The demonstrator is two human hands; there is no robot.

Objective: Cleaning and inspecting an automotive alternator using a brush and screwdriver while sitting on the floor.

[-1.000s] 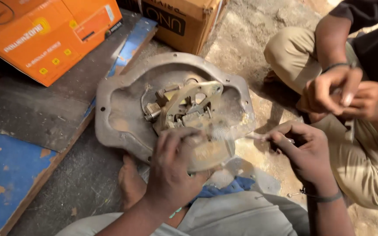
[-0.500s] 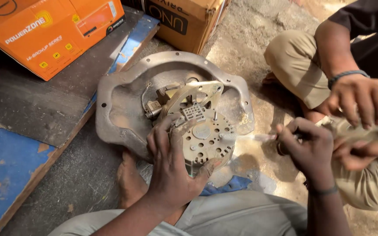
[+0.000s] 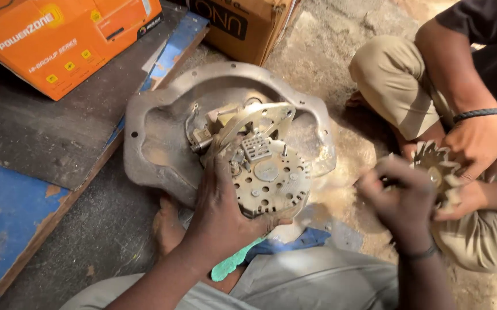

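Round perforated metal end plate [image 3: 268,178], steadied against the near rim of a dished grey housing [image 3: 156,132] on the floor, is gripped by left hand [image 3: 222,212], fingers curled on its edge; right hand [image 3: 400,201], blurred, grip indeterminable, is beside a co-worker's finned rotor [image 3: 432,163].

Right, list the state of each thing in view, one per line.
Left hand: gripping the round perforated metal housing.
Right hand: blurred, touching the finned metal part; grip unclear.
Other person's hands: holding that finned part.
Dished metal cover: lying open side up.
Orange box: closed.
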